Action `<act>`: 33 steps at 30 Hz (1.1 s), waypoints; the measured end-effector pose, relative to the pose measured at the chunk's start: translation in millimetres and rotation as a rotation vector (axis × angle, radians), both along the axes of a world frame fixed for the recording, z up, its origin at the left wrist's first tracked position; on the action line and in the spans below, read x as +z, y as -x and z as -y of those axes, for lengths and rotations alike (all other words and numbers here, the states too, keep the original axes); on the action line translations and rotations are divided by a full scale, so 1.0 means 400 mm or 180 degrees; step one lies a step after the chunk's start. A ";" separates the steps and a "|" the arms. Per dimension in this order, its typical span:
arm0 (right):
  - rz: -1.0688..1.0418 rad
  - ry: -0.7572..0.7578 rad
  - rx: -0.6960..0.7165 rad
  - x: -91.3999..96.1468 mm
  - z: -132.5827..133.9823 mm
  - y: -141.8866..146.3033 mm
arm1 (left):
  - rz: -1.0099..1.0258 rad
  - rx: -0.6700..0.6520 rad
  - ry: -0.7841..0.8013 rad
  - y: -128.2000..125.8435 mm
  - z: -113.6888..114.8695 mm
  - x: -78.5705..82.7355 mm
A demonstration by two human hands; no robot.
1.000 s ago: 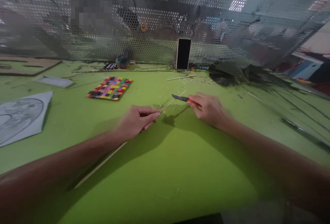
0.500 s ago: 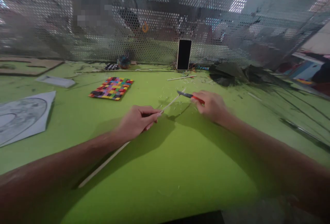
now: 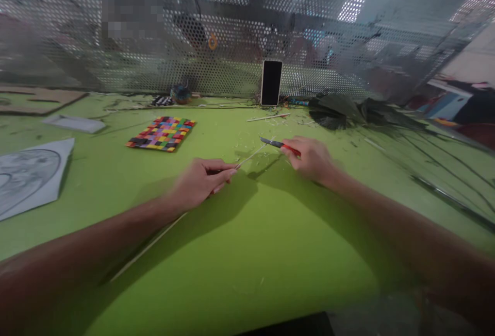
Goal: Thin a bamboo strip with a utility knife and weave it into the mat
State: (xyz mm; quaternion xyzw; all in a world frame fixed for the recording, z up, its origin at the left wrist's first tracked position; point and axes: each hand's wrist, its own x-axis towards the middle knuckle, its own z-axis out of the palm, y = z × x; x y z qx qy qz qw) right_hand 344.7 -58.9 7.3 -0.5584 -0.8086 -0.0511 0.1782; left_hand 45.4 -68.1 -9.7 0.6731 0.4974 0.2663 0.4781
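Observation:
My left hand [image 3: 203,181] is closed around a thin pale wooden stick [image 3: 149,247], which passes under the palm. One end slants down toward the near left of the table, and the other points away past my fingertips. My right hand [image 3: 311,158] grips a knife [image 3: 273,143] with a red handle and a dark blade. The blade lies across the far end of the stick and appears to touch it. Pale shavings [image 3: 253,160] are scattered on the green tabletop below the blade.
A colourful woven mat [image 3: 162,134] lies left of centre, near a drawing on paper [image 3: 31,176] and a white tray [image 3: 73,123]. A phone [image 3: 271,82] leans on the perforated metal screen [image 3: 232,68]. Dark dried leaves [image 3: 340,112] with long stalks spread at right.
The whole view has shifted slightly, so things sit a little farther left. Both hands keep their grips, and the blade stays near the stick's far end.

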 end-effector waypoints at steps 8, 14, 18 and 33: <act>-0.0017 -0.0033 -0.0110 -0.002 -0.027 -0.038 | 0.0112 -0.0052 0.0121 -0.002 0.004 0.003; -0.0185 0.0140 0.0015 0.001 -0.016 -0.018 | -0.0021 -0.0068 -0.0012 0.003 0.004 -0.004; -0.0112 0.0169 0.0063 0.005 -0.009 -0.008 | -0.0052 -0.0053 -0.0023 0.006 0.003 -0.007; -0.0002 0.0117 0.0189 0.002 0.001 0.000 | 0.0076 -0.0116 0.0059 0.011 -0.006 -0.009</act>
